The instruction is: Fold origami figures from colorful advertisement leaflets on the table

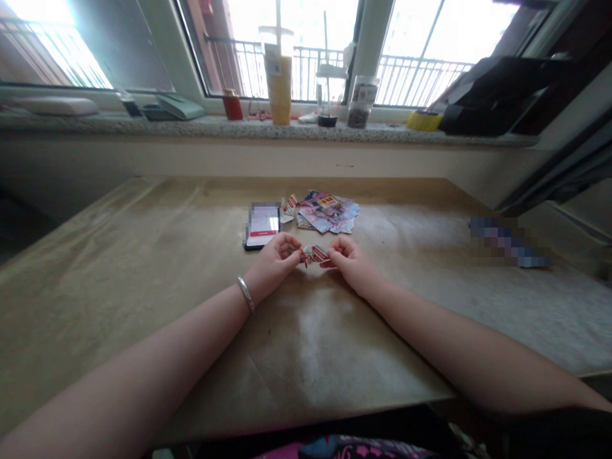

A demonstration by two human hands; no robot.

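Note:
Between my two hands, just above the table, is a small crumpled piece of printed paper (315, 254), white with red and green marks. My left hand (276, 258), with a silver bangle at the wrist, pinches its left end. The right end is pinched by the thumb and fingers of my right hand (352, 264). Beyond my hands lies a pile of colourful printed papers (329, 211). Another crumpled paper piece (288, 209) rests at the pile's left side. A phone (262, 224) with a lit screen lies behind my left hand.
A brownish table (191, 306) spreads under my arms. At the right lies a blurred dark, colourful strip (509, 242). On the window sill (191, 127) stand a tall yellow drink cup (280, 83), a red container (232, 105), two clear cups and a black bag (492, 95).

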